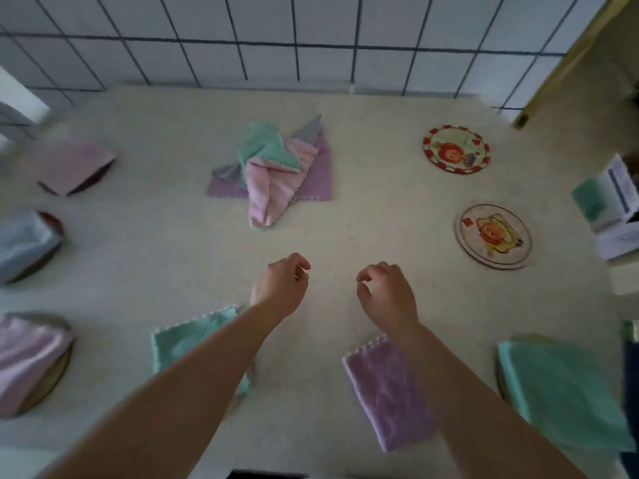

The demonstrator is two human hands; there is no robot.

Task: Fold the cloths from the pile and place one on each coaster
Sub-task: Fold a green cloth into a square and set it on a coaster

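A pile of loose cloths (276, 167) in green, pink, grey and purple lies at the middle back of the table. My left hand (281, 285) and my right hand (385, 292) hover side by side in front of it, fingers loosely curled, holding nothing. Two bare round coasters with cartoon prints sit at the right: one far (456, 149), one nearer (492, 236). Folded cloths cover coasters at the left: pink (71, 165), blue (24, 243), pink (29, 357). A folded green cloth (556, 388) covers a coaster at the near right. Under my forearms lie a green cloth (183, 337) and a purple cloth (383, 385).
A white tiled wall (276, 39) closes off the back of the table (173, 236). At the right edge stand a white box-like object (615, 202) and another green cloth (587, 198). A yellow frame (567, 60) rises at the back right.
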